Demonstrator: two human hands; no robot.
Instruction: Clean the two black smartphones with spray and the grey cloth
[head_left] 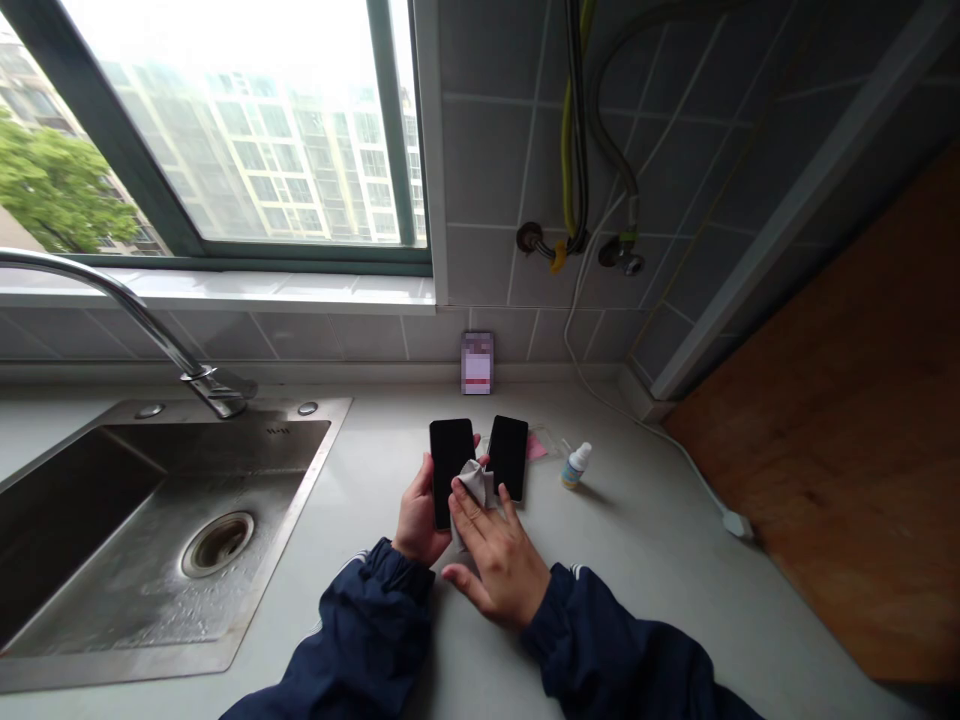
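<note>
My left hand [420, 515] is closed around a black smartphone [451, 450], gripping it by its sides with the dark screen up. Against the lower right of that screen, the fingers of my right hand [499, 555] press a light grey wiping cloth [474, 482]. A second black smartphone [509, 455] lies just to the right, partly behind the cloth and my fingers. Further right stands a small spray bottle [576, 467] with a white cap. Between them a pink piece [535, 447] and some clear plastic show on the counter.
A third phone [477, 363] with a lit screen leans upright against the wall. The steel sink [341, 415] with its curved faucet [150, 325] is on the left. A white cable [637, 415] runs along the counter [645, 580] to a plug near the wooden panel [840, 450].
</note>
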